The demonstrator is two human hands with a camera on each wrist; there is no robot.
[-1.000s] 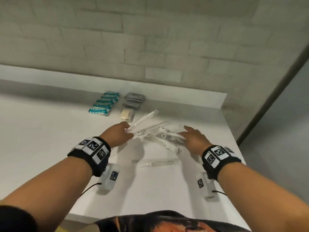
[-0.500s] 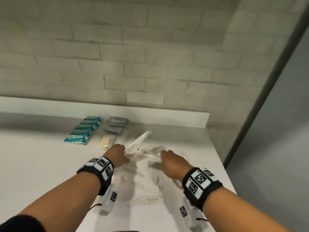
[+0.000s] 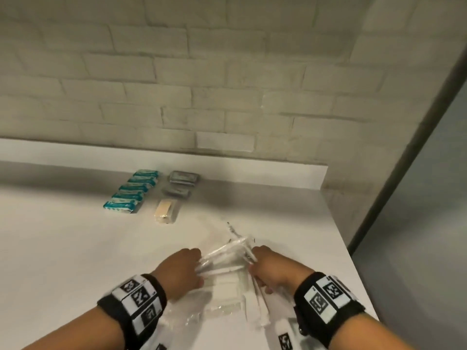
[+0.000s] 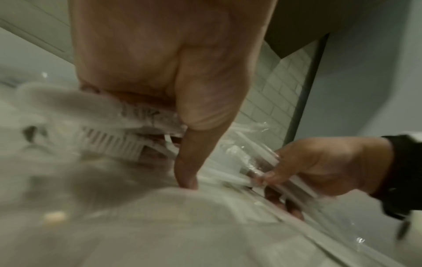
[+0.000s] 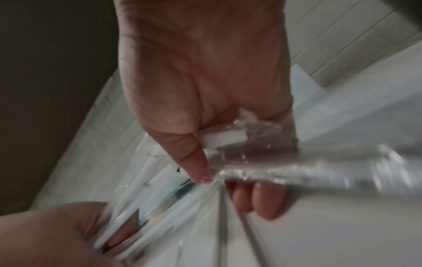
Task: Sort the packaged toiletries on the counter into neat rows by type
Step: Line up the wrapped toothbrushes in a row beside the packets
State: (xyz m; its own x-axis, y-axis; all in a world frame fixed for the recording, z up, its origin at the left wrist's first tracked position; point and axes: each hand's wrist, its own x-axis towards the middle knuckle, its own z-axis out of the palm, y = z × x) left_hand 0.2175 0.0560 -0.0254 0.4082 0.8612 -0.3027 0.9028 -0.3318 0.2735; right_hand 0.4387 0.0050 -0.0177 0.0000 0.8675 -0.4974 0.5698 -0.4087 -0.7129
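Note:
A loose pile of clear-wrapped white toothbrushes and combs (image 3: 225, 258) lies on the white counter (image 3: 63, 248) near its front right. My left hand (image 3: 197, 266) grips the pile's left side, and my right hand (image 3: 255, 266) grips its right side. In the left wrist view a wrapped comb (image 4: 114, 142) sits under my left palm, with the thumb (image 4: 189, 162) pointing down to the counter. In the right wrist view the right hand's fingers (image 5: 262, 200) and thumb pinch a bundle of clear wrappers (image 5: 251, 162). More wrapped pieces (image 3: 222, 309) lie between my wrists.
Further back stands a row of several teal packets (image 3: 131, 193), with grey packets (image 3: 180, 183) and one beige packet (image 3: 165, 210) beside it. A low white upstand and brick wall (image 3: 227, 97) close the back. The counter's right edge (image 3: 348, 261) is close to my right hand.
Both hands have closed in on the pile from its two sides and bunched it together, drawing it toward me. The single wrapped toothbrush that stuck up from my left hand now lies in the bunch.

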